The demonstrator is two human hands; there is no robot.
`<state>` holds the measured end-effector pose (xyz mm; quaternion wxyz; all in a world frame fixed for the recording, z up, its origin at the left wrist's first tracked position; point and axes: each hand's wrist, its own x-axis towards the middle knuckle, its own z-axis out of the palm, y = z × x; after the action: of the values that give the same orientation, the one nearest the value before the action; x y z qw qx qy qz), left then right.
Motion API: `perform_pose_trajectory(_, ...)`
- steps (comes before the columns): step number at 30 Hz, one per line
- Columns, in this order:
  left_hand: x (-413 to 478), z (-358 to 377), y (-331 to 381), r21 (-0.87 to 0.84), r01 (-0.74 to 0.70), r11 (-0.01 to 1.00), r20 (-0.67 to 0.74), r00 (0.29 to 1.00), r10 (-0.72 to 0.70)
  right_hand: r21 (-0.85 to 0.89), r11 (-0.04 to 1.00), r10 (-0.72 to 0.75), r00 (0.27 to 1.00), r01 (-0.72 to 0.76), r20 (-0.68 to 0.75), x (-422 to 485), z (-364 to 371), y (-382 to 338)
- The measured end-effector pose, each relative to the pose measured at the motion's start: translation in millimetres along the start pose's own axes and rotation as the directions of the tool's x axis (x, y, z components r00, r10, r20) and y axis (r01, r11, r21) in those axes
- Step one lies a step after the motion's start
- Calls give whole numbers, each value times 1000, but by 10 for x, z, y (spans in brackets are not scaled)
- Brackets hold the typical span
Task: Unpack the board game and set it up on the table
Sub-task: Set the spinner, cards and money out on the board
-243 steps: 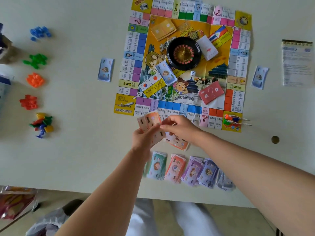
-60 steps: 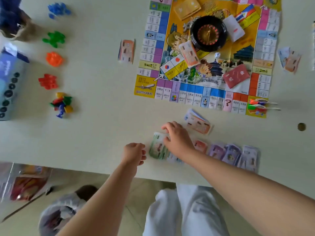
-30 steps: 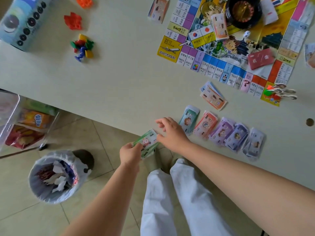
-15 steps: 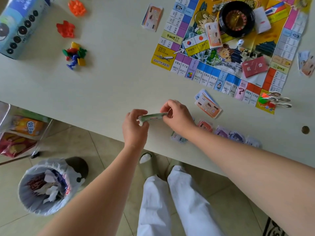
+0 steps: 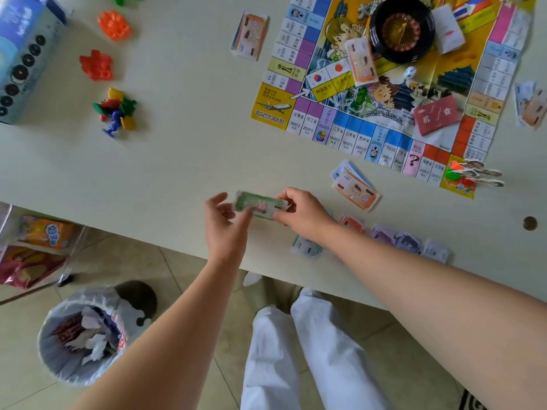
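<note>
A small stack of green play-money notes [image 5: 258,204] hangs just above the table's near edge, pinched at its right end by my right hand [image 5: 302,213]. My left hand [image 5: 222,223] touches its left end from below, thumb lifted and fingers apart. The colourful game board [image 5: 381,84] lies at the upper right with a black roulette wheel [image 5: 399,29], a red card deck [image 5: 437,114] and a white die [image 5: 410,73] on it. More money piles [image 5: 396,238] line the near edge under my right forearm. An orange-topped pile [image 5: 355,187] lies below the board.
Plastic pieces sit at the left: orange [image 5: 114,25], red [image 5: 97,65], and a mixed heap [image 5: 117,112]. A blue box [image 5: 23,54] lies at far left. Standee pawns [image 5: 473,174] rest on the board's corner. A lined bin [image 5: 85,335] stands on the floor below.
Both hands lifted the green notes from the table edge to above the table. The stack turned from edge-on to face up, and the view shifted slightly.
</note>
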<state>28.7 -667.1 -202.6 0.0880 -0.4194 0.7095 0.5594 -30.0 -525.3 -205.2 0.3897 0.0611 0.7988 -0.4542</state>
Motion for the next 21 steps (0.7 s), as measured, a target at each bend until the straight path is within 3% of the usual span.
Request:
perform_pose_trajectory(2, -38, 47, 151, -208, 114, 971, 23, 993, -112, 311, 941, 111, 990, -132, 83, -59, -85, -99)
perform_pose_trajectory(5, -102, 193, 396, -475, 336, 814, 337, 923, -184, 541, 794, 174, 956, -279, 238, -177, -221, -225)
perform_pose_trajectory(8, -177, 388, 604, -555, 434, 710, 467, 869, -166, 501, 804, 158, 927, -320, 340, -278, -367, -236)
perform_pose_trajectory(11, -211, 557, 751, -584, 472, 660, 482, 856, -185, 396, 885, 194, 967, -246, 167, -312, -514, -185)
perform_pose_trajectory(14, -226, 695, 840, -563, 484, 670, 485, 850, -207, 425, 884, 216, 976, -195, -3, -297, -651, -91)
perform_pose_trajectory(21, -312, 997, 864, -505, 538, 675, 523, 813, -257, 431, 883, 223, 974, -184, -40, -339, -977, 117)
